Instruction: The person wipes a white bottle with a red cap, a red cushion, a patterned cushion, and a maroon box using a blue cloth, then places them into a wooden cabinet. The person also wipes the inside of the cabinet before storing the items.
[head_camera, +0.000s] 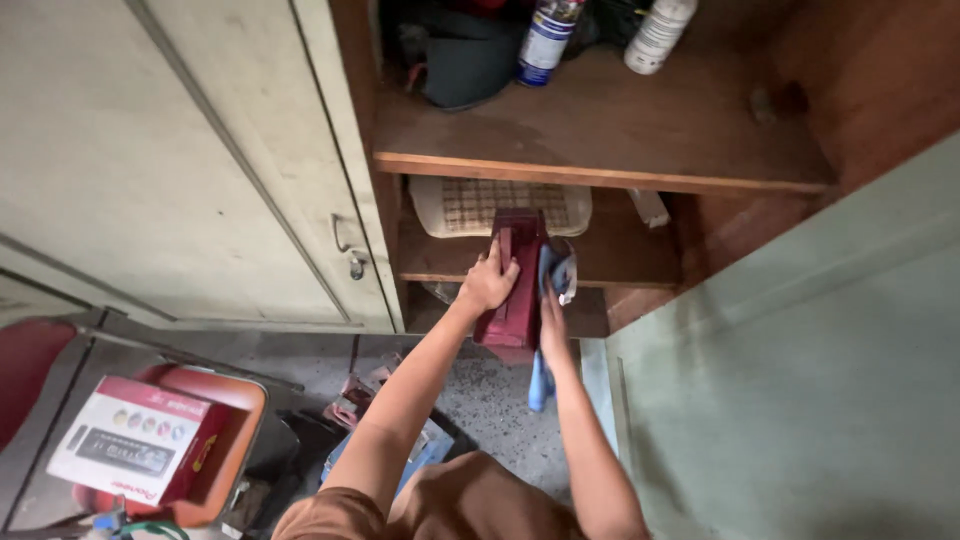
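Observation:
My left hand (488, 280) grips the left side of a dark red boxy case (517, 290) that sticks out from the lower shelf (620, 262) of an open wooden cupboard. Pressed against the case's right side, my right hand (552, 325) holds a blue cloth (543, 380) that hangs down below it. The case is tilted, its far end resting near a beige woven mat (500, 203) on that shelf.
The upper shelf (610, 130) carries a spray can (547, 40), a white bottle (658, 35) and a dark bag (465, 60). A green cupboard door (800, 370) stands open at right. At lower left a printed carton (135, 440) lies on a red chair (230, 420); clutter covers the floor.

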